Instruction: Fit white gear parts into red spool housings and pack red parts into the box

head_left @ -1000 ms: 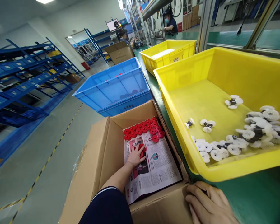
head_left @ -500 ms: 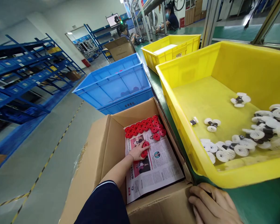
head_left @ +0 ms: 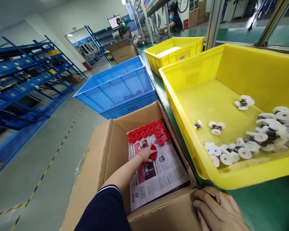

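My left hand [head_left: 146,154] reaches into an open cardboard box [head_left: 106,150], its fingers closed around red round plastic parts [head_left: 153,153]; how many is hard to tell. It is low over a printed newspaper sheet [head_left: 159,189] lying in the box. Further back on the sheet, several like red discs with centre holes [head_left: 144,131] stand in close rows. My right hand [head_left: 220,208] has its fingers curled at the near right corner of the box, on the flap edge; the fingertips are partly hidden.
Right of the box, a large yellow bin [head_left: 197,86] on the green tabletop [head_left: 274,205] holds several white gears with black parts [head_left: 267,131]. Behind stand blue crates [head_left: 115,86] and a smaller yellow bin [head_left: 178,53]. Two people sit further back. Blue shelves [head_left: 26,77] line the left.
My left hand has shifted slightly right and its fingers have drawn in around the red parts. My right hand stays at the box corner. The view has turned a little.
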A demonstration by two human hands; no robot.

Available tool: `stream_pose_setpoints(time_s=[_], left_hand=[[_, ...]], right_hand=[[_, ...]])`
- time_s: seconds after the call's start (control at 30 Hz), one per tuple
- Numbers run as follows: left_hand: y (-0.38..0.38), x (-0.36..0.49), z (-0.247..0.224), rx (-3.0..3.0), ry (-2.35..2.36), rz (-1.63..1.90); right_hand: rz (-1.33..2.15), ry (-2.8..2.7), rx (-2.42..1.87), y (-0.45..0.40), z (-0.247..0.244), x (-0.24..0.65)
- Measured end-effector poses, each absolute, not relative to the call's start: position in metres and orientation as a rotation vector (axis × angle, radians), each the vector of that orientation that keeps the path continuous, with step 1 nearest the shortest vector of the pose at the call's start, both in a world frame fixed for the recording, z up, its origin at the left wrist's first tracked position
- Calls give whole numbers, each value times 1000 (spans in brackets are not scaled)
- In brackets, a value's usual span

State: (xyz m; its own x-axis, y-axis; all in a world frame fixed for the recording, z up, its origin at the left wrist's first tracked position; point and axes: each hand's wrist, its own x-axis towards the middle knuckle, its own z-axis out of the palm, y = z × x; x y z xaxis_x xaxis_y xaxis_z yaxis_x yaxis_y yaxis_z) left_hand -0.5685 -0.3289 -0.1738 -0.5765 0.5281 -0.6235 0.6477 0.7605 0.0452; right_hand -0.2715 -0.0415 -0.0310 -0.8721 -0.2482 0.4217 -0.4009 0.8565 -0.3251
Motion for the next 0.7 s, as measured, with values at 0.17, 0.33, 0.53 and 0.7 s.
stream_pose_setpoints(time_s=[0.17, 0.33, 0.53, 0.7], left_hand=[[-306, -571, -166, 868, 2262, -319], [-298, -571, -163, 816, 2220, -348], [-286, -564, -160, 639, 2208, -369], [-265, -564, -161, 463, 2198, -342]], right_hand=[[636, -2627, 429, -47, -17, -273], [770, -2588, 306, -56, -13, -270], [850, -2568, 263, -59, -12, -269], [824, -2560, 283, -60, -15, -267]])
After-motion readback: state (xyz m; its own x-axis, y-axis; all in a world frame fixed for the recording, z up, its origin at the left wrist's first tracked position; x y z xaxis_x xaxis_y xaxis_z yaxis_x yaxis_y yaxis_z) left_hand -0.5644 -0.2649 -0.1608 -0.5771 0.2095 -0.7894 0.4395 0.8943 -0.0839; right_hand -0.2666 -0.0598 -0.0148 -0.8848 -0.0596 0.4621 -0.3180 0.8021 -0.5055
